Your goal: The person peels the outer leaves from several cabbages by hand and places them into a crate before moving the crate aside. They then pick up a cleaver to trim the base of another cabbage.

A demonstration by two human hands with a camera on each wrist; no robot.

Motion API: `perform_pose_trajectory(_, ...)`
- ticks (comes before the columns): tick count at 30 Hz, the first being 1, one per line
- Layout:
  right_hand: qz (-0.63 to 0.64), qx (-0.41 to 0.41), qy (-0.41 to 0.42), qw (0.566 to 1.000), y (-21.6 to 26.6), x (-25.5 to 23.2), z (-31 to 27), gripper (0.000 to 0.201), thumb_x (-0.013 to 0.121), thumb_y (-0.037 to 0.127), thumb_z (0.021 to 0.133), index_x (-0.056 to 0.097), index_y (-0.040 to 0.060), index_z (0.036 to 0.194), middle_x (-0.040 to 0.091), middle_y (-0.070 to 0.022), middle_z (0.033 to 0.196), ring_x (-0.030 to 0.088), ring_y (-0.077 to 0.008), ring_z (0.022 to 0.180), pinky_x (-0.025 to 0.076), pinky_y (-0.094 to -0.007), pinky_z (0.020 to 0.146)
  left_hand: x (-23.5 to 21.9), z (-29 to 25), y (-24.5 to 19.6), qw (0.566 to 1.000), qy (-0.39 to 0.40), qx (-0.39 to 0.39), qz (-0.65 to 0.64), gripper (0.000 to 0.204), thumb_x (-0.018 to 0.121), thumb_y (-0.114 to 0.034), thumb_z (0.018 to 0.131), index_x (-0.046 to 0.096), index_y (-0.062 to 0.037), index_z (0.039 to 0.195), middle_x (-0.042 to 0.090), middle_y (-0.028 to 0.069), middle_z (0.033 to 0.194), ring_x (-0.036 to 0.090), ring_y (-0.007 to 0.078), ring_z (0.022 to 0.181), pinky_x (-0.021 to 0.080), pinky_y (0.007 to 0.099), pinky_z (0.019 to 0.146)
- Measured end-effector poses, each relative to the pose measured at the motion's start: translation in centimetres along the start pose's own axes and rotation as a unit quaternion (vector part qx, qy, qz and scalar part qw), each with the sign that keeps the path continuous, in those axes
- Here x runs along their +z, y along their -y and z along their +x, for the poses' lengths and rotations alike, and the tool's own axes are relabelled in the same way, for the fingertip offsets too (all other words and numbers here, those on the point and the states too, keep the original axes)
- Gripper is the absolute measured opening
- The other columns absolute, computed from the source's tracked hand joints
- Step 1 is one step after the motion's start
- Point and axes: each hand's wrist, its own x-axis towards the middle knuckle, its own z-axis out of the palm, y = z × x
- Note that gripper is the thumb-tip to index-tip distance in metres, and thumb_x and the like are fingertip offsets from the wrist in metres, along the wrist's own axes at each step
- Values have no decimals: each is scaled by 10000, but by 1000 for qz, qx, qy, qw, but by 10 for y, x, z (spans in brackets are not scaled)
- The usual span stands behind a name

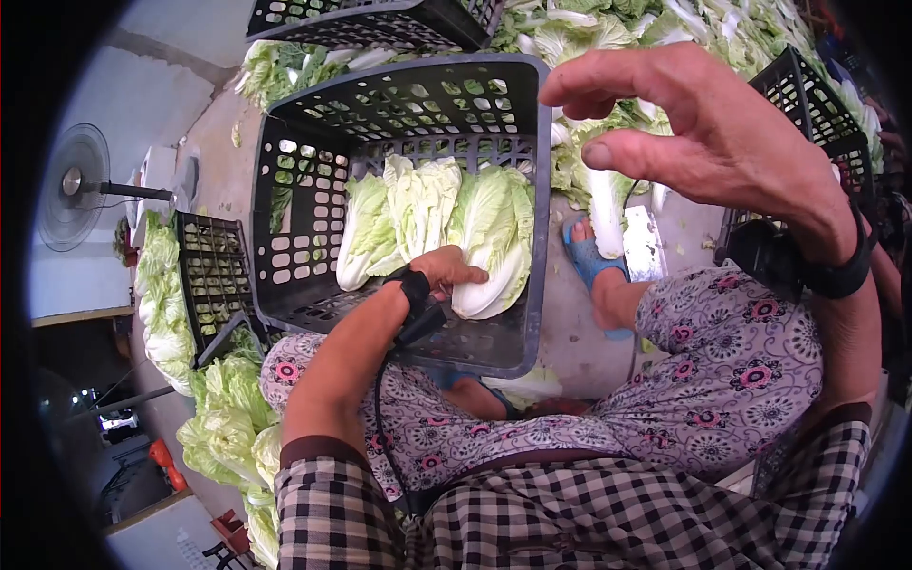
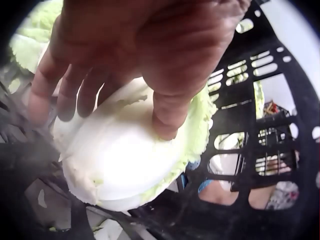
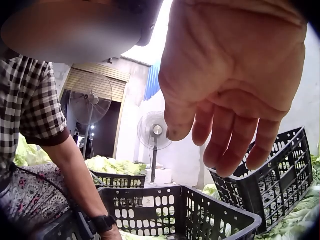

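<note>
Inside a black plastic crate [image 1: 543,218], several heads of napa cabbage lie side by side. My left hand [image 1: 445,269] is down in the crate, at the white base of the rightmost napa cabbage [image 1: 494,237]. In the left wrist view, the thumb [image 2: 169,117] presses one side of that cabbage's pale stem end [image 2: 120,145], and the fingers reach round the other side. My right hand [image 1: 679,123] is raised beyond the crate's right edge, holding nothing. Its fingers [image 3: 235,140] hang loosely bent in the right wrist view, with the thumb apart from them.
Loose cabbages [image 1: 594,38] are heaped behind the crate. More black crates stand at the left [image 1: 211,275], back and right [image 1: 807,95]. A cabbage [image 1: 606,204] and a shiny flat piece [image 1: 646,247] are beside my sandalled foot [image 1: 594,256]. A fan [image 1: 74,180] stands far left.
</note>
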Motion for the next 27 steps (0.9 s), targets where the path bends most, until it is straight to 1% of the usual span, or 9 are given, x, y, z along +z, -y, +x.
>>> perform_pose_trajectory(1,10,5,12,1000,0,0,1,406,633,233,814,536,11,1141,635,-129,940,605,-243,885,481,-354,785,1,-7,0,995,-38,60,-70,458,680,-411,728,630,31,840,581,56,621,495,142,446,384,255,385)
perform_pose_trajectory(6,-29,-4,3,1000,-8,3,5,473,634,290,810,515,16,1177,619,-146,999,583,-263,950,458,-373,827,-55,-76,-2,967,-9,168,-191,461,653,-344,776,588,41,1021,649,77,846,618,125,641,490,231,515)
perform_pose_trajectory(10,-48,-67,-50,995,-1,9,11,543,654,244,740,489,-22,1184,594,-210,1048,571,-362,975,451,-409,839,-76,-142,-3,862,-58,297,-407,527,624,-297,832,472,30,1217,594,151,1128,620,204,964,510,318,855)
perform_pose_trajectory(11,-28,-8,-6,1000,7,7,11,714,712,335,722,411,53,1305,497,-165,1251,471,-302,1160,353,-375,991,-73,-157,-8,811,-55,346,-468,553,628,-278,834,430,17,1258,564,148,1182,590,222,1032,475,342,917)
perform_pose_trajectory(14,-115,-111,-66,985,11,19,19,869,753,363,642,337,100,1358,351,-156,1379,358,-341,1258,306,-413,1041,-71,-173,-14,733,-58,417,-535,513,559,-360,865,455,-44,1255,585,124,1151,607,251,990,537,443,792)
perform_pose_trajectory(17,-271,-102,-59,955,37,24,25,935,780,256,558,327,188,1373,316,-107,1408,338,-327,1277,239,-452,1072,-55,-178,-35,722,-52,433,-537,500,533,-396,870,473,-69,1244,598,114,1123,615,255,965,553,476,717)
perform_pose_trajectory(19,-337,-113,-70,932,44,29,29,909,777,144,535,372,228,1344,372,-71,1375,369,-282,1266,208,-474,1076,-38,-190,-49,720,-23,449,-528,493,542,-366,874,474,-33,1231,594,118,1122,615,245,966,539,402,795)
perform_pose_trajectory(22,-294,-148,-91,940,42,39,36,803,759,117,556,435,198,1287,468,-59,1293,408,-253,1240,221,-470,1068,-24,-207,-57,733,-25,483,-478,549,520,-399,891,439,6,1253,576,135,1155,611,233,976,505,337,870)
perform_pose_trajectory(27,-107,-36,-96,989,45,24,37,708,808,133,566,495,96,1200,585,-54,1098,541,-210,1058,389,-362,969,-41,-200,-41,735,-6,519,-437,566,450,-516,894,506,-18,1158,606,126,1063,612,208,916,504,344,809)
